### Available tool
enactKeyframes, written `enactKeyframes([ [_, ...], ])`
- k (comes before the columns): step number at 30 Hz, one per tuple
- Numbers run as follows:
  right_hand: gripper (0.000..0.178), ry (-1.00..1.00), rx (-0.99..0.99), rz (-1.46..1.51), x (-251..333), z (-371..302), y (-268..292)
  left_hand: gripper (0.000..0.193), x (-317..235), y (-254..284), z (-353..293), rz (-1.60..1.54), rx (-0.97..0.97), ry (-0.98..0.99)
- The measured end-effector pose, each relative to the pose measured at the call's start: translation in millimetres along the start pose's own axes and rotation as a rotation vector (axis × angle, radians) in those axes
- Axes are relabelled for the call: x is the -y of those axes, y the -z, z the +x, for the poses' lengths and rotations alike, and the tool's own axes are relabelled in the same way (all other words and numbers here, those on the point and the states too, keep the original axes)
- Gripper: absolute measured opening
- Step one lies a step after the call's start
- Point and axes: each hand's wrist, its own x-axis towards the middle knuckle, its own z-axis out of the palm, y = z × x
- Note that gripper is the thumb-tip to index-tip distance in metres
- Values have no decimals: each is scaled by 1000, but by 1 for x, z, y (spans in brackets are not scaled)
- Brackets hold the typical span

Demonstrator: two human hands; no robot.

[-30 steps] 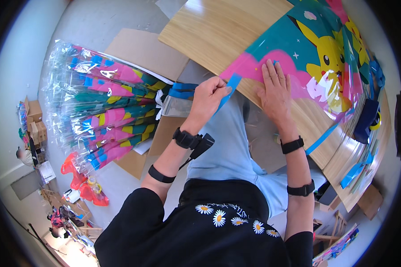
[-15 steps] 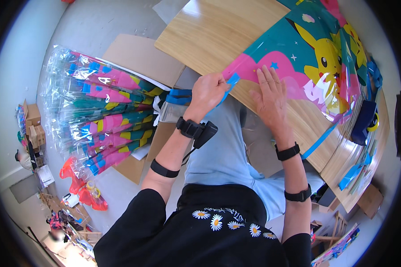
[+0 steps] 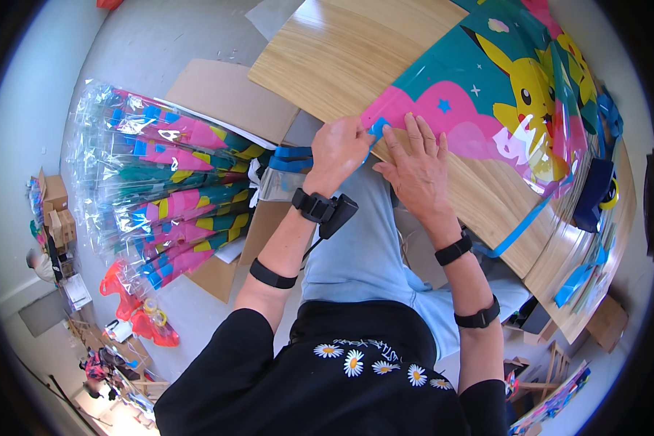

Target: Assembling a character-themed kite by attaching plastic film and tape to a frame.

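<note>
Strap (image 3: pixel 378 130): is touching the pink-and-teal sheet (image 3: pixel 450 98)
Left hand (image 3: pixel 338 151): is pinching the strap, grip closed
Right hand (image 3: pixel 416 168): is lying flat, grip spread, holding nothing
Table (image 3: pixel 341 62): is bearing the sheet

Printed sheet (image 3: pixel 479 102) cut off at top; blue strap (image 3: pixel 377 129) partly hidden; distant person (image 3: pixel 43 267) blurred.

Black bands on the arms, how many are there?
4: a left wrist band, a left forearm band, a right wrist band and a right forearm band. The sleeves might hide more.
</note>
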Motion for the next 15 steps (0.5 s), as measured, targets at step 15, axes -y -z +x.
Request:
enactKeyframes([
  [15, 71, -15, -11, 25, -2, -2, -2, 44, 13, -6, -38, 380, -116, -660],
])
